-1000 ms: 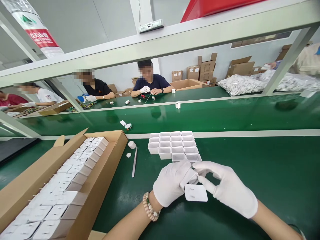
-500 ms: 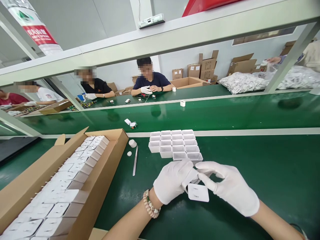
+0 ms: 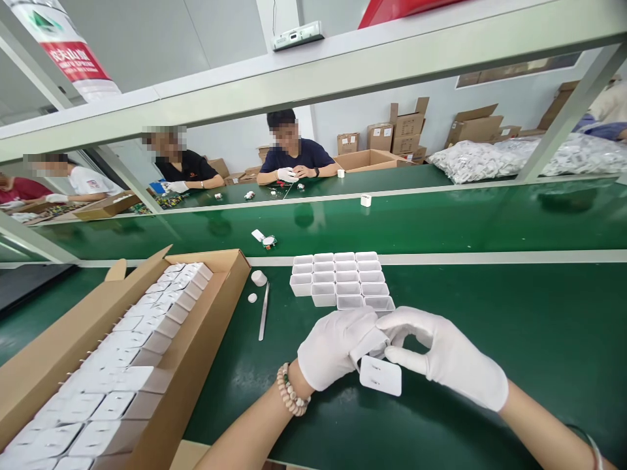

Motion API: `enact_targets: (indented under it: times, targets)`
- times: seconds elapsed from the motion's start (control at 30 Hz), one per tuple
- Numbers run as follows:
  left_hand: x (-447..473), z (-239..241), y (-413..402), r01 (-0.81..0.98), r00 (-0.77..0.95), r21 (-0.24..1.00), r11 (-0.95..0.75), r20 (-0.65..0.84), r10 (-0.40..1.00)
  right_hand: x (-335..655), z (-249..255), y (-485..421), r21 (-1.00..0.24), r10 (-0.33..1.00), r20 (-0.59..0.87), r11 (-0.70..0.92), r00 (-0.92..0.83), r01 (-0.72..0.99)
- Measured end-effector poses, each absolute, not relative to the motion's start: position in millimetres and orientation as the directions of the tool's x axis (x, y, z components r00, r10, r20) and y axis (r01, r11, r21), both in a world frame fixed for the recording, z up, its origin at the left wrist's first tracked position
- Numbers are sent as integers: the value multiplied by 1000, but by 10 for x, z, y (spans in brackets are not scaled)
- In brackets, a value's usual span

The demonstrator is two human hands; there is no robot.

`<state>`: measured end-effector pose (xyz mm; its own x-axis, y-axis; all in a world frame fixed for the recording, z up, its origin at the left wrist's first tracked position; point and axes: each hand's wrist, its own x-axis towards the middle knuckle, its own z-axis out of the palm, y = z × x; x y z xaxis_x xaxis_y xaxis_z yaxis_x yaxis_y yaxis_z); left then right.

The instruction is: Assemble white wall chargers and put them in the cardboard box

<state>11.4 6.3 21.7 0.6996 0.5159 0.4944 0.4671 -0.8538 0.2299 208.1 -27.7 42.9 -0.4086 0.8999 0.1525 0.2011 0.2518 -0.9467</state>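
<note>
Both my hands wear white gloves and meet over the green table near its front edge. My left hand [image 3: 333,346] is closed around a white square charger part [image 3: 379,375], whose flat face with two small slots tilts toward me. My right hand [image 3: 448,359] pinches the same part at its top edge with thumb and forefinger. Just beyond my fingers stands a block of several empty white plastic shells [image 3: 340,281], set in rows with their openings up.
A long cardboard box [image 3: 206,346] at my left holds rows of white chargers. Metal tweezers [image 3: 263,312] and two small white caps [image 3: 258,278] lie beside it. Loose parts [image 3: 264,239] ride the green conveyor belt beyond. Other people work across the line, among cartons and bags.
My hands and the white part have shifted slightly left and up, and the part's face has tilted. The loose parts on the conveyor have drifted to the right.
</note>
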Motion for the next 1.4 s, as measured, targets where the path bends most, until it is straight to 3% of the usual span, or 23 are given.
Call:
enact_targets:
  times: [0.2,0.37,0.6,0.83,1.17,1.4]
  targets:
    - [129,222,63,467,695,331,-820,435,572,2021,336,-299,-996,927,58,79,-372,41]
    - [125,168,51,434,640,325,-840,545,541,1930,234,-307,-997,956,66,75,-287,20]
    - [127,221,17,411,585,331,-849,618,524,1927,297,-296,-987,926,-17,-76,-377,-143]
    - [131,304,5,384,632,289,-877,611,478,1912,264,-337,-998,943,13,-8,-333,-61]
    - [136,213,-13,319,622,364,-875,615,484,1812,399,-364,-952,902,-81,-196,-425,-235]
    - [24,58,5,231,598,474,-849,620,509,1891,290,-354,-999,903,6,-8,-429,-31]
